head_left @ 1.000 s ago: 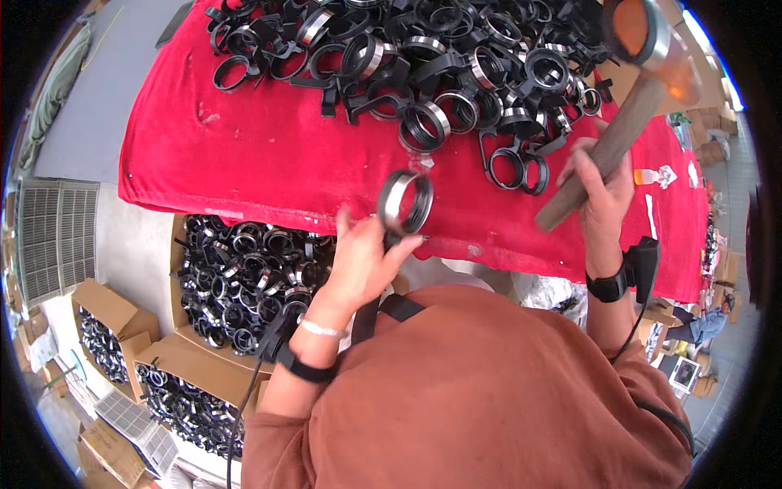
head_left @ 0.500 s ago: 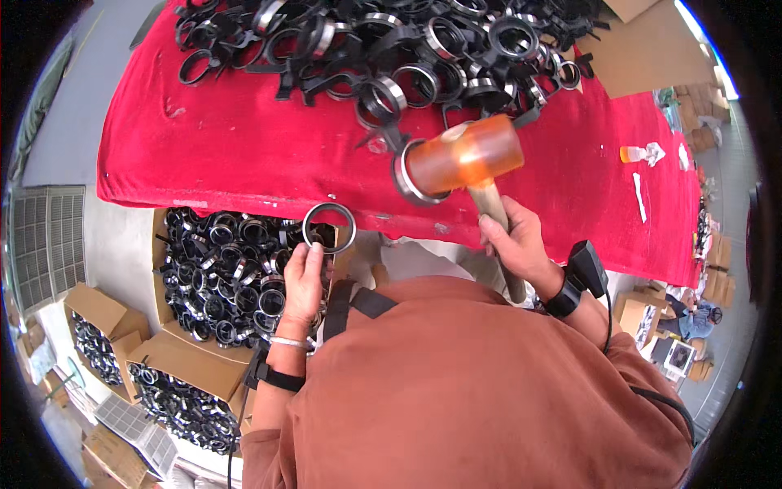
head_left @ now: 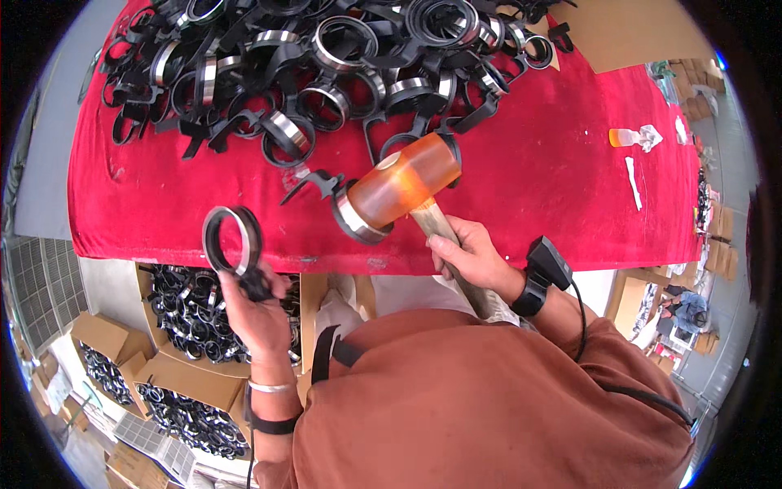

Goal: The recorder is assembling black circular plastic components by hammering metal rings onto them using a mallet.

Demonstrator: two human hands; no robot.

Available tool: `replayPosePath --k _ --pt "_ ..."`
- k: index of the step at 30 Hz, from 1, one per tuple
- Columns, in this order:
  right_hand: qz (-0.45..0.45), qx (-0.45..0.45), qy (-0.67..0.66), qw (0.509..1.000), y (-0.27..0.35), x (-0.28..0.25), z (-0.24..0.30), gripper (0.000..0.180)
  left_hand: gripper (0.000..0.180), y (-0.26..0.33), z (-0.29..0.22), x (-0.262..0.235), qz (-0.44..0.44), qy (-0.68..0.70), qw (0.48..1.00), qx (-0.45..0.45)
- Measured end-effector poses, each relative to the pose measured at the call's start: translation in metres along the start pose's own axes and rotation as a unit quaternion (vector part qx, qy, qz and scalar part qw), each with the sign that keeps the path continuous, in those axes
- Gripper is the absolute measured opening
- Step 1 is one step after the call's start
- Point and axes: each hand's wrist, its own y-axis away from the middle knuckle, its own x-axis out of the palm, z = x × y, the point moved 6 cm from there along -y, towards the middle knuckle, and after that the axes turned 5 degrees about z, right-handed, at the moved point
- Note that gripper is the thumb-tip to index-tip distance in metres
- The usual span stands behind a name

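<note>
My left hand (head_left: 259, 314) is closed on a black ring clamp (head_left: 235, 240) with a shiny metal inner band, held up past the table's near edge. My right hand (head_left: 472, 257) grips the wooden handle of a mallet (head_left: 407, 181) with a translucent orange head. The mallet head rests on or just above another ring clamp (head_left: 352, 222), hiding most of it; a black tab sticks out to its left. Beyond them a big heap of similar ring clamps (head_left: 342, 45) covers the far part of the red cloth.
Below the table on the left stand cardboard boxes (head_left: 191, 383) filled with more clamps. An orange-capped bottle (head_left: 623, 138) and a white strip (head_left: 634, 183) lie on the red tablecloth (head_left: 554, 163) at right. A cardboard flap (head_left: 635, 33) rises at the far right.
My left hand has moved left and lifted its ring clamp, now turned more upright with its black tab toward my palm. The mallet stays over the other ring clamp while the whole view shifts.
</note>
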Motion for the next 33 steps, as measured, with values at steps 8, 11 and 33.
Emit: replayPosePath --k 8,11,33 --pt "0.086 -0.001 0.011 0.996 0.023 0.001 0.025 0.028 0.033 -0.044 -0.024 0.052 0.169 -0.352 0.918 -0.068" --pt "0.074 0.032 -0.039 0.996 0.041 0.011 0.031 0.03 0.027 -0.038 -0.027 0.055 0.21 -0.442 0.872 -0.021" --pt "-0.317 -0.052 -0.161 0.933 0.204 0.0 -0.077 0.03 0.025 -0.141 -0.11 0.142 0.145 -0.27 0.898 0.317"
